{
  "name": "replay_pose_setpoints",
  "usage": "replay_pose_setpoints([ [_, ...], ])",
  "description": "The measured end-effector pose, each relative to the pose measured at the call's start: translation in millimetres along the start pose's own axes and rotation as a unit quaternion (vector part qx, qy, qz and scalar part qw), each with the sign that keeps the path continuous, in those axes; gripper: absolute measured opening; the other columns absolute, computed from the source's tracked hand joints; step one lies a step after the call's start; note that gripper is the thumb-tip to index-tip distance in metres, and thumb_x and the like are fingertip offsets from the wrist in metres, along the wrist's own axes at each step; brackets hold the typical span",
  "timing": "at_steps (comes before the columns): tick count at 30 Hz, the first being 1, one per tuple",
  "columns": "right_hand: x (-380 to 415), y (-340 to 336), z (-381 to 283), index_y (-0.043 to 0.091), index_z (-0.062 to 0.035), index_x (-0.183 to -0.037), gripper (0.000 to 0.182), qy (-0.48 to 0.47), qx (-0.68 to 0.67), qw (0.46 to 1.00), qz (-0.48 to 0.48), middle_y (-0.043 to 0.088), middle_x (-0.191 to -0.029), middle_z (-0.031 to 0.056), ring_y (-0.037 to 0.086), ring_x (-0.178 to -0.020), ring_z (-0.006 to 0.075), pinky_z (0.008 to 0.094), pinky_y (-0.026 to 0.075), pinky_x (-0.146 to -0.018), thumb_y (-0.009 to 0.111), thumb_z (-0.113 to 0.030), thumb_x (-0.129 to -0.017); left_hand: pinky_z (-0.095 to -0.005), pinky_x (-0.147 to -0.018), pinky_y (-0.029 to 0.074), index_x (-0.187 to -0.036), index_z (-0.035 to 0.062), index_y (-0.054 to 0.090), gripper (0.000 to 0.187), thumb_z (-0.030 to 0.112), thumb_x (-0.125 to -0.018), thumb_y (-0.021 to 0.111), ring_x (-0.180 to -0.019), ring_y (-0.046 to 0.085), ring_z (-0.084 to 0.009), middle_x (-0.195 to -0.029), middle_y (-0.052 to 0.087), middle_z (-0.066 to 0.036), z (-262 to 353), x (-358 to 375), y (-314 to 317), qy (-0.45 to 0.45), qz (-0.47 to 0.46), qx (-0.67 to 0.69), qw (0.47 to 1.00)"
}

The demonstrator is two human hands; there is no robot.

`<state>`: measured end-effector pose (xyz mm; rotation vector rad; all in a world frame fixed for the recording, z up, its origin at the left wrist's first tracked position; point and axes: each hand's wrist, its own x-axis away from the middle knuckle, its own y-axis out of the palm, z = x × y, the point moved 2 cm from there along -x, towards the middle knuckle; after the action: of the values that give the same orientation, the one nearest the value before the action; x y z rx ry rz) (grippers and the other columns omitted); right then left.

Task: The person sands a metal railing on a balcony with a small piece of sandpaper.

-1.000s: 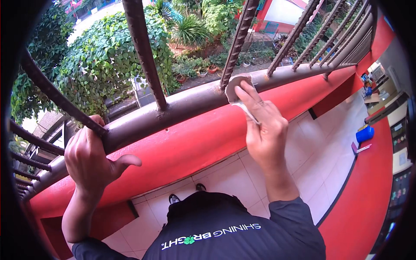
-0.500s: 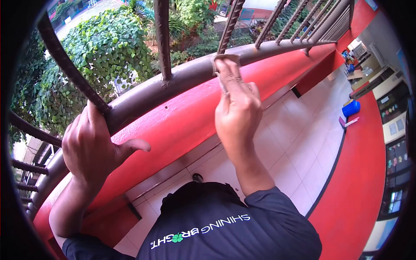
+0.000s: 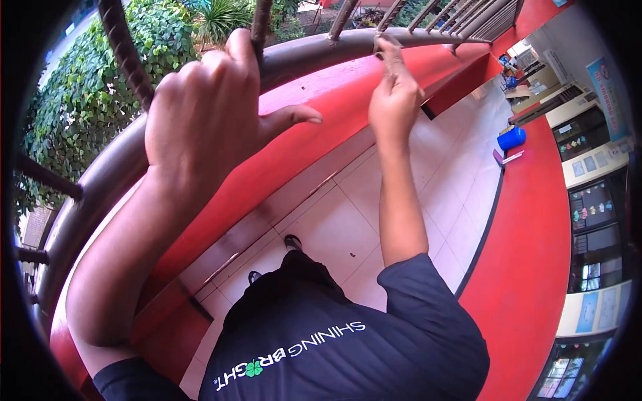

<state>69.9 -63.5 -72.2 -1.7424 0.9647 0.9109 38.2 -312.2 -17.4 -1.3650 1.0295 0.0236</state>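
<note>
My left hand (image 3: 207, 113) is wrapped around an upright ribbed brown bar (image 3: 259, 23) of the balcony railing, thumb sticking out to the right. My right hand (image 3: 394, 93) reaches farther along and presses a small grey-brown piece of sandpaper (image 3: 386, 42) against the brown horizontal rail (image 3: 314, 50), near the foot of another bar. Most of the sandpaper is hidden under my fingers. The rail sits on top of a red curved parapet wall (image 3: 314, 147).
Pale floor tiles (image 3: 348, 220) lie below, with my feet near the parapet. A blue bucket (image 3: 511, 138) and a small flat object stand by the red curved wall (image 3: 535, 254) on the right. Green climbing plants (image 3: 73, 100) fill the space beyond the railing.
My left hand let go of one bar and took hold of the bar farther right. My right hand slid the sandpaper farther along the rail, and my view swung with it.
</note>
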Motion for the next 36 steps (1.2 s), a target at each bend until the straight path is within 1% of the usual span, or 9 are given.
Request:
replay_pose_setpoints([
  [2, -16.8, -5.9, 15.2, 0.072, -0.0134, -0.129, 0.041, 0.122, -0.01, 0.992, -0.01, 0.071, -0.125, 0.0142, 0.07, -0.111, 0.0359, 0.0437, 0.056, -0.092, 0.057, 0.004, -0.094, -0.0387, -0.056, 0.06, -0.102, -0.0033, 0.057, 0.104, 0.096, -0.072, 0.047, -0.066, 0.074, -0.0292, -0.066, 0.065, -0.014, 0.4, 4.2, 0.6, 0.005, 0.004, 0.007, 1.0],
  [4, 1.2, 4.4, -7.7, 0.073, -0.0116, -0.127, 0.034, 0.0, -0.016, 1.0, 0.007, 0.072, -0.121, 0.0154, 0.071, -0.107, 0.0374, 0.045, 0.056, -0.09, 0.055, -0.003, -0.099, -0.0367, -0.056, 0.06, -0.098, -0.0009, 0.056, 0.1, 0.095, -0.073, 0.046, -0.066, 0.075, -0.0264, -0.065, 0.064, -0.013, 0.1, 3.2, 0.4, 0.01, 0.013, -0.012, 1.0],
  [8, -20.7, -1.0, 13.3, 0.074, -0.0147, -0.126, 0.037, 0.113, 0.03, 0.993, 0.012, 0.071, -0.124, 0.014, 0.07, -0.107, 0.0394, 0.0439, 0.055, -0.092, 0.055, -0.001, -0.097, -0.0344, -0.053, 0.06, -0.094, 0.0016, 0.055, 0.096, 0.095, -0.074, 0.047, -0.061, 0.074, -0.0232, -0.062, 0.063, -0.009, 1.1, 2.4, 2.3, 0.011, 0.01, -0.009, 1.0],
  [18, -3.9, 8.6, 3.4, 0.073, -0.0126, -0.124, 0.036, 0.043, 0.02, 0.998, 0.032, 0.073, -0.118, 0.0166, 0.072, -0.105, 0.0379, 0.043, 0.057, -0.087, 0.055, 0.002, -0.097, -0.0355, -0.053, 0.061, -0.091, 0.0002, 0.055, 0.095, 0.093, -0.075, 0.049, -0.061, 0.075, -0.0249, -0.061, 0.065, -0.011, 0.2, 2.9, -0.7, 0.019, 0.058, -0.02, 0.998],
  [20, -20.9, 0.2, 13.2, 0.075, -0.012, -0.122, 0.032, 0.113, 0.049, 0.992, 0.005, 0.073, -0.119, 0.0183, 0.072, -0.106, 0.0367, 0.0436, 0.057, -0.087, 0.057, 0.001, -0.098, -0.0352, -0.054, 0.062, -0.091, -0.0001, 0.056, 0.094, 0.093, -0.075, 0.05, -0.061, 0.075, -0.0245, -0.061, 0.065, -0.011, 1.8, 3.3, -1.3, 0.019, 0.031, -0.022, 0.999],
  [24, -8.5, 6.4, 1.2, 0.076, -0.0069, -0.12, 0.029, 0.006, 0.025, 0.999, 0.041, 0.075, -0.118, 0.0162, 0.073, -0.112, 0.0288, 0.0375, 0.058, -0.093, 0.06, 0.002, -0.097, -0.0351, -0.055, 0.062, -0.09, 0.0008, 0.056, 0.092, 0.092, -0.076, 0.052, -0.062, 0.075, -0.024, -0.061, 0.065, -0.01, 1.0, 3.6, -2.3, 0.026, 0.05, -0.022, 0.998],
  [27, -24.7, -3.4, 19.7, 0.077, -0.0055, -0.12, 0.024, 0.149, 0.004, 0.989, 0.005, 0.078, -0.118, 0.0096, 0.075, -0.108, 0.0171, 0.0312, 0.056, -0.096, 0.066, -0.005, -0.099, -0.0336, -0.055, 0.062, -0.091, 0.0011, 0.056, 0.091, 0.091, -0.075, 0.053, -0.062, 0.075, -0.0234, -0.061, 0.064, -0.008, 1.3, 2.7, -2.5, 0.019, 0.034, -0.027, 0.999],
  [31, -15.5, 7.6, 13.4, 0.079, -0.0046, -0.113, 0.02, 0.066, -0.055, 0.993, 0.081, 0.079, -0.107, 0.0147, 0.078, -0.096, 0.0193, 0.0312, 0.059, -0.085, 0.072, -0.005, -0.094, -0.0325, -0.055, 0.062, -0.09, 0.0018, 0.055, 0.09, 0.091, -0.075, 0.053, -0.061, 0.074, -0.0223, -0.06, 0.063, -0.007, 0.8, 4.2, 0.2, 0.024, 0.051, -0.033, 0.998],
  [36, -23.4, 5.9, 32.8, 0.08, -0.0032, -0.108, 0.017, 0.144, -0.035, 0.985, 0.093, 0.08, -0.098, 0.0151, 0.078, -0.092, 0.0173, 0.0303, 0.059, -0.078, 0.076, -0.009, -0.093, -0.0322, -0.056, 0.062, -0.09, 0.0024, 0.055, 0.09, 0.091, -0.075, 0.052, -0.062, 0.075, -0.0221, -0.061, 0.064, -0.007, 1.0, 5.4, 1.2, 0.029, 0.067, -0.049, 0.996],
])
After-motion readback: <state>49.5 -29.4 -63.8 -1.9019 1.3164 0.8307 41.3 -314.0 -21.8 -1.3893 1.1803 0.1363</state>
